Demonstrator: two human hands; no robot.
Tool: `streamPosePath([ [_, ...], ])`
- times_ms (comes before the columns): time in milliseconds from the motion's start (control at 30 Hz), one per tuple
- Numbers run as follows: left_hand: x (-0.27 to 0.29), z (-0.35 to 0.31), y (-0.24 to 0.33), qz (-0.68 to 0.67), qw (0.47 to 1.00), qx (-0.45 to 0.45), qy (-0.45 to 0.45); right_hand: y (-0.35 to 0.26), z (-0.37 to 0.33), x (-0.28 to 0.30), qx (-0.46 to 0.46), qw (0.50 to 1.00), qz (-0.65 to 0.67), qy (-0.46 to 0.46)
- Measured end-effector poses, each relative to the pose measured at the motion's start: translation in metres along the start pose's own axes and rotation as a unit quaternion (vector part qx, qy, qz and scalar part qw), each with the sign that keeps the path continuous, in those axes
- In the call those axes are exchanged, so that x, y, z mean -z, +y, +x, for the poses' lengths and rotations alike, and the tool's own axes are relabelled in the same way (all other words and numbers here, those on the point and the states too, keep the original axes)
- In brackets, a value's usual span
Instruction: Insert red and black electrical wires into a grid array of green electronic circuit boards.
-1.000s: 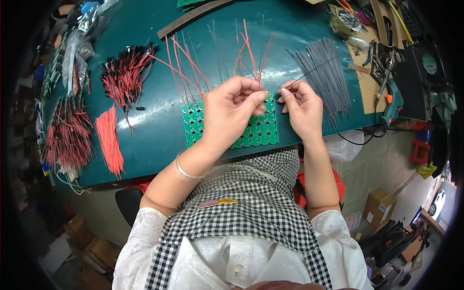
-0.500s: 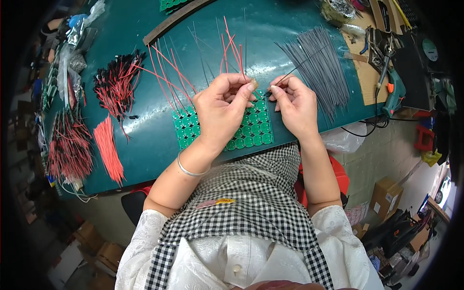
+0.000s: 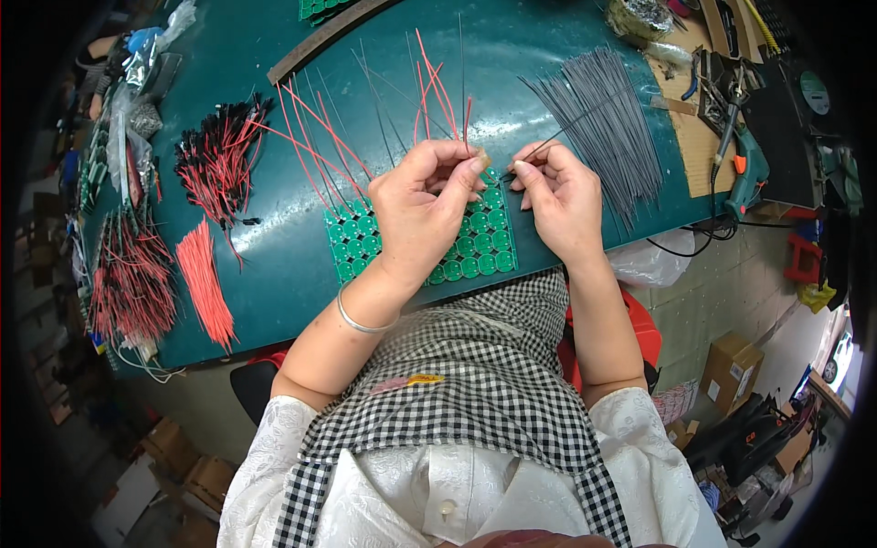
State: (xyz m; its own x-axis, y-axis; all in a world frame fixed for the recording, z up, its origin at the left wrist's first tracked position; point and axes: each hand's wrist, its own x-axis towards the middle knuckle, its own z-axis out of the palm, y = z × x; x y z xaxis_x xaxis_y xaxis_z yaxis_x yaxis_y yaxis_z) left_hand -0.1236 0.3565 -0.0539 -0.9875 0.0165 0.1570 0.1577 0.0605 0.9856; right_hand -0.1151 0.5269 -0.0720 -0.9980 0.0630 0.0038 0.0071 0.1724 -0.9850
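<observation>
Head view, looking down at my bench: my left hand (image 3: 425,196) is over the panel of round green circuit boards (image 3: 484,242), thumb and index pinched together on a red wire (image 3: 469,123) that sticks up past my fingertips. There's something tan right at that pinch too, but it's too small to tell what. My right hand (image 3: 553,196) is just beside it, by the panel's right-hand far corner, fingers closed to a narrow pinch on a thin dark wire (image 3: 573,121) that slants off across the pile of grey wires (image 3: 607,128). Can't tell if the near end of it touches the board.

The panel itself lies flat near the front edge of my green table (image 3: 283,274), partly hidden behind my left hand, with a bunch of red and dark wires poking up along its far side. Off to my left I've got a bundle of plain red wires (image 3: 206,283), with a heap of red and black leads (image 3: 219,164) beyond it. Over on the right, a tool with a teal handle (image 3: 749,173) sits next to some cardboard (image 3: 685,155). A long curved bar (image 3: 329,41) lies beyond the panel.
</observation>
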Motion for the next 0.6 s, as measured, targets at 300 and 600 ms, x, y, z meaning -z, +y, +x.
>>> streamPosePath([
  [300,-0.001,0.0006,-0.0027,-0.015,1.0,-0.01,0.016,-0.0012,0.0007,-0.0034,0.036,0.999,-0.033,-0.001],
  [600,-0.0005,0.001,-0.0049,-0.009,1.0,-0.019,0.015,-0.004,0.0019,-0.005,0.07,0.993,-0.095,-0.005],
])
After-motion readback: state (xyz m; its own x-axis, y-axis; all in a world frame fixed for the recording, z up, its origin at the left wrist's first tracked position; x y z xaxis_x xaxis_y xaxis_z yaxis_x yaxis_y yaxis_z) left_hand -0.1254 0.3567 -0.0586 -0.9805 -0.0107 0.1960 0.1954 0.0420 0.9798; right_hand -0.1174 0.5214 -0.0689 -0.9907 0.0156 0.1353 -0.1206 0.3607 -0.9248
